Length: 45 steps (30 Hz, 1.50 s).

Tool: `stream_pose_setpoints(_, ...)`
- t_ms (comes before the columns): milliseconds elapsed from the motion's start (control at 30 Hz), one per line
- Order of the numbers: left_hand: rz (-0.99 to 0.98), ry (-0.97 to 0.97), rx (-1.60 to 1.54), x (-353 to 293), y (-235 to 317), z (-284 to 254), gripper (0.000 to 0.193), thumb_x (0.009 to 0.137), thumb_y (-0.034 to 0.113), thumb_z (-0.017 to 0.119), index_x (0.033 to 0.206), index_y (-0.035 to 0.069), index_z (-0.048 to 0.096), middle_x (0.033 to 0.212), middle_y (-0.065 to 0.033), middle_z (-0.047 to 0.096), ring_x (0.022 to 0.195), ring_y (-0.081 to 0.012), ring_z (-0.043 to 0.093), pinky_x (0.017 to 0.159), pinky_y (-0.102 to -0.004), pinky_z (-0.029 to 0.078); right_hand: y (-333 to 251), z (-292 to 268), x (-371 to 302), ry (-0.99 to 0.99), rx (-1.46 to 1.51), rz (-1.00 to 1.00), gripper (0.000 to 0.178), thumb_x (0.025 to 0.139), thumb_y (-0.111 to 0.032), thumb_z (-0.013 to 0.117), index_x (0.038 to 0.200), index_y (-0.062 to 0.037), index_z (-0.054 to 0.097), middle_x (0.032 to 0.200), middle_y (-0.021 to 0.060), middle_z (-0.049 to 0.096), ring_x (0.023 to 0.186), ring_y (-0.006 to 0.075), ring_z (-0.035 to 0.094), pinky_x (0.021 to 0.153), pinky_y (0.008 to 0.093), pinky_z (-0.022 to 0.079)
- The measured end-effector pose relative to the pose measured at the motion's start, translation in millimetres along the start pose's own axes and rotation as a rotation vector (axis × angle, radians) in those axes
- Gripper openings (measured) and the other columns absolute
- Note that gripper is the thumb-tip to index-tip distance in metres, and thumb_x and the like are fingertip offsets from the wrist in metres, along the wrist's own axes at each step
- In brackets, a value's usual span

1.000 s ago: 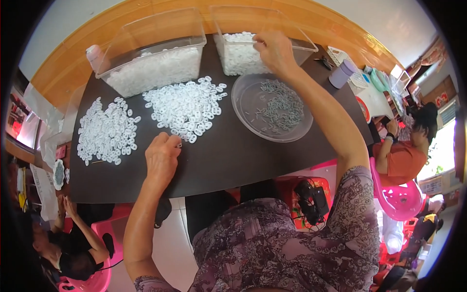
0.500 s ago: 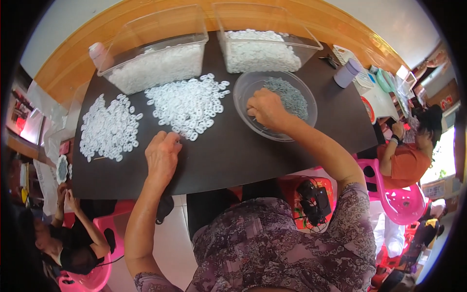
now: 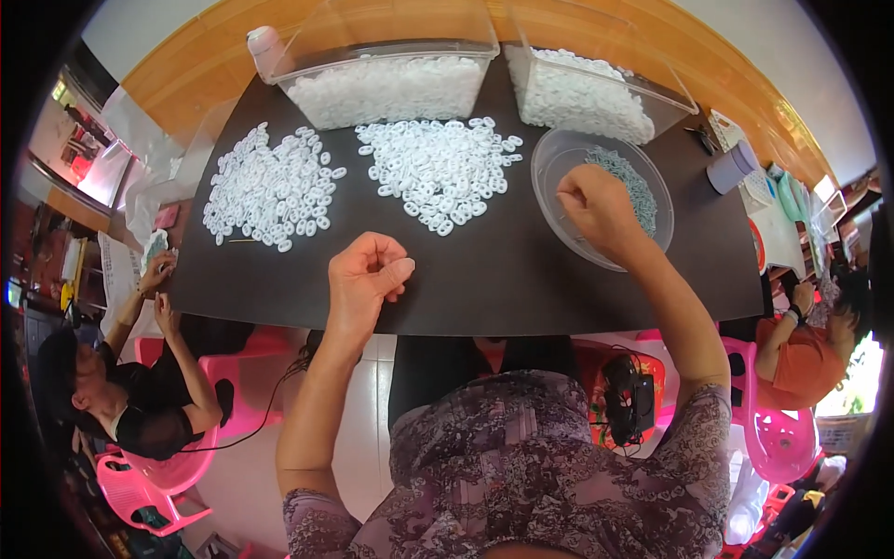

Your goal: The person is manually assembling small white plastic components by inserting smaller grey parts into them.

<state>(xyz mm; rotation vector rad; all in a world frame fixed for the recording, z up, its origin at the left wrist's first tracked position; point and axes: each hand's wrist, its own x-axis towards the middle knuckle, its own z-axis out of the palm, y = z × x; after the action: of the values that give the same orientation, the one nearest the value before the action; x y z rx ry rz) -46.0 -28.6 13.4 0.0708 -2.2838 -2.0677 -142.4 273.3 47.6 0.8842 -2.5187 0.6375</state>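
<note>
My left hand (image 3: pixel 365 270) is closed just over the dark table, fingers curled in and thumb laid across them; whatever it may hold is hidden. In front of it lies a heap of small white plastic oval rings (image 3: pixel 438 172), each with two holes. A second heap of the same white pieces (image 3: pixel 275 186) spreads farther left. On the right, my right hand (image 3: pixel 596 205) reaches over a clear round bowl (image 3: pixel 556 228), its fingers pinched together and their tips hard to make out. Small grey-green pieces (image 3: pixel 636 191), like screws or pins, fill the bowl's right side.
Two clear plastic bins (image 3: pixel 396 88) (image 3: pixel 577 98) of white pieces stand at the table's back. A pink bottle (image 3: pixel 267 54) is at the far left, a lavender cup (image 3: pixel 733 168) at the right. A thin yellow stick (image 3: pixel 242 241) lies by the left heap. People sit on both sides.
The view has shifted, so the table things appear farther right. My left hand has rolled from palm-down to thumb-up with fingers curled. My right hand stays over the bowl.
</note>
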Motion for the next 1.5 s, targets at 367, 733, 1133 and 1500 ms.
stream_pose_setpoints(367,-0.233,0.062,-0.54,-32,11,19,0.01,0.083,0.004,0.063,0.091,-0.003,0.062,0.073,-0.0114,0.063,0.056,-0.0144,0.058,0.049,-0.0258,0.047,-93,25,-13,-0.184,0.708,0.21,0.012,0.077,0.002,0.063,0.087,-0.0042,0.064,0.083,0.002,0.057,0.072,0.0088,0.052,0.063,0.0224,0.041)
stream_pose_setpoints(733,-0.09,0.047,-0.587,-45,4,27,0.015,0.083,0.005,0.065,0.095,-0.003,0.064,0.079,-0.008,0.063,0.065,-0.0115,0.057,0.058,-0.0225,0.048,-136,50,-20,-0.113,0.827,0.248,0.013,0.076,0.003,0.064,0.087,-0.004,0.065,0.078,0.0035,0.057,0.068,0.0106,0.051,0.059,0.0238,0.04)
stream_pose_setpoints(1133,0.043,0.028,-0.532,-56,-2,32,0.027,0.083,0.002,0.063,0.11,-0.001,0.064,0.081,-0.0003,0.05,0.069,-0.0084,0.049,0.06,-0.0203,0.043,-150,60,-28,0.065,0.724,0.087,0.012,0.075,0.002,0.064,0.085,-0.0057,0.064,0.075,0.0062,0.058,0.071,0.0207,0.055,0.063,0.0312,0.044)
stream_pose_setpoints(1500,0.131,0.049,-0.253,-63,-3,27,0.015,0.085,0.005,0.063,0.097,-0.003,0.066,0.077,-0.001,0.054,0.066,-0.0075,0.05,0.058,-0.0188,0.042,-153,59,-30,0.03,0.77,0.186,0.011,0.076,0.002,0.064,0.086,-0.0024,0.063,0.077,0.0062,0.058,0.072,0.0181,0.054,0.062,0.0291,0.043)
